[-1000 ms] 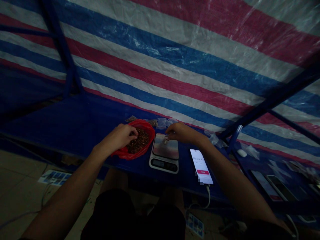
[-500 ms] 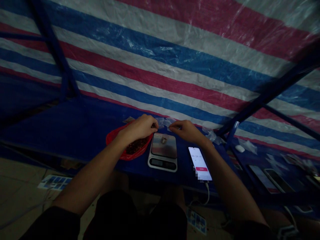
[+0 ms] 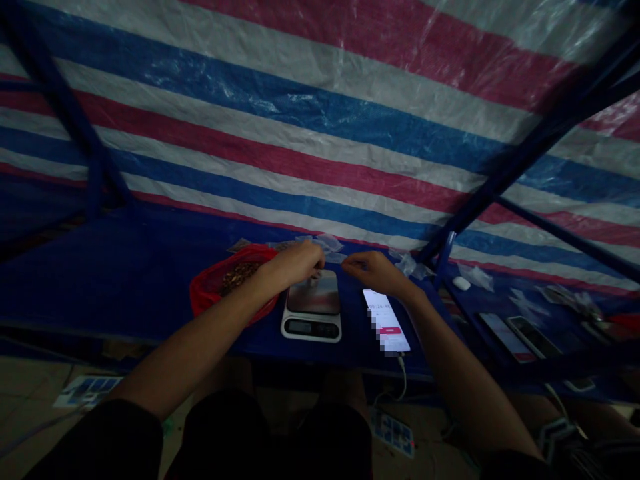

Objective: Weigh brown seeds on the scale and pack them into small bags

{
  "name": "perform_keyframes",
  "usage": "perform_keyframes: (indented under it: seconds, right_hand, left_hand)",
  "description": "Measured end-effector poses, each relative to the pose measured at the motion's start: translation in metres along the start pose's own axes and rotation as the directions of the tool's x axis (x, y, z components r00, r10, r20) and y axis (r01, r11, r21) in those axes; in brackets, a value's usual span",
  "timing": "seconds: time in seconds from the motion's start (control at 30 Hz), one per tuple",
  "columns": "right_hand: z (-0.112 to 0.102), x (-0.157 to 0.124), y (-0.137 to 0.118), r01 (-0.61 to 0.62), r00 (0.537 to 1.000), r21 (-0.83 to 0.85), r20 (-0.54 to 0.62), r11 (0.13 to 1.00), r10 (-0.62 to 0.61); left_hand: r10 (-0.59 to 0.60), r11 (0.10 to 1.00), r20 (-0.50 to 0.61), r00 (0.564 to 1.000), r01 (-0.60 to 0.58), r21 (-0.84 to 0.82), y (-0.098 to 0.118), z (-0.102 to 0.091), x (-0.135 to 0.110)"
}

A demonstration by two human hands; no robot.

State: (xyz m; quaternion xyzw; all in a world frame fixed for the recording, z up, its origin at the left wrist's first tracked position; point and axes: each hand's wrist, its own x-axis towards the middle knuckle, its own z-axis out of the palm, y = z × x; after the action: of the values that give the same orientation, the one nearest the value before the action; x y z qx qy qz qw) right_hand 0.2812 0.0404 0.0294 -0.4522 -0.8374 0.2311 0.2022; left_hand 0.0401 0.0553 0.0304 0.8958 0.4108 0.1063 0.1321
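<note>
My left hand [image 3: 306, 259] is over the back of a kitchen scale [image 3: 313, 300], its fingers closed around or against a small pale object [image 3: 315, 275] on the weighing plate. I cannot make out what that object is. Right of the scale's back edge, my right hand [image 3: 369, 270] hovers with its fingertips pinched together. Whatever those fingers hold, if anything, is too small to tell. Clear plastic bags [image 3: 330, 243] lie just behind the two hands. Beneath my left forearm sits a red plastic bag [image 3: 205, 283], open, with many small brown pieces [image 3: 237, 277] inside.
A lit phone [image 3: 387, 320] showing a timer lies right of the scale, its white cable hanging off the edge. Farther right are more clear bags [image 3: 413, 265], a white mouse-like object [image 3: 461, 283] and other phones [image 3: 533, 337]. Blue metal bars [image 3: 465, 220] and a striped tarp stand behind.
My left hand has come down onto the small object on the scale; before, it was beside the plate's back edge. The view has shifted somewhat to the right.
</note>
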Motion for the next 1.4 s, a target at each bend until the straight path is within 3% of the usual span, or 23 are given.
perform_keyframes:
  seconds: [0.43, 0.7, 0.97, 1.1, 1.2, 1.27, 1.33, 1.4]
  right_hand:
    - [0.003, -0.003, 0.003, 0.012, 1.0, 0.082, -0.013, 0.997, -0.011]
    - [0.003, -0.004, 0.007, 0.023, 1.0, 0.056, -0.022, 0.998, -0.022]
    - [0.011, 0.002, -0.004, 0.02, 0.999, 0.151, -0.028, 0.988, -0.016]
    - [0.02, 0.009, -0.02, 0.062, 0.997, 0.167, -0.061, 0.984, -0.052]
    - [0.034, 0.012, -0.037, 0.102, 0.995, 0.21, -0.043, 0.972, -0.095]
    - [0.046, 0.012, -0.051, 0.163, 0.986, 0.226, -0.015, 0.96, -0.164]
    - [0.06, 0.013, -0.066, 0.225, 0.972, 0.2, 0.019, 0.954, -0.234]
    - [0.074, 0.019, -0.08, 0.274, 0.956, 0.161, 0.06, 0.948, -0.287]
  left_hand:
    - [0.052, 0.998, 0.067, 0.996, -0.05, -0.027, 0.0, -0.003, 0.005]
    - [0.074, 0.99, 0.032, 0.997, -0.07, -0.12, 0.005, -0.01, -0.002]
    - [0.062, 0.96, -0.013, 0.998, -0.063, -0.274, -0.002, -0.009, -0.012]
    - [0.012, 0.956, -0.135, 0.991, -0.051, -0.287, -0.008, -0.014, -0.032]
    - [-0.119, 0.942, -0.265, 0.957, 0.025, -0.334, -0.018, -0.025, -0.064]
    - [-0.238, 0.928, -0.336, 0.911, 0.112, -0.354, -0.033, -0.032, -0.091]
    - [-0.354, 0.909, -0.41, 0.841, 0.205, -0.363, -0.057, -0.036, -0.119]
    - [-0.457, 0.876, -0.51, 0.729, 0.269, -0.4, -0.086, -0.034, -0.144]
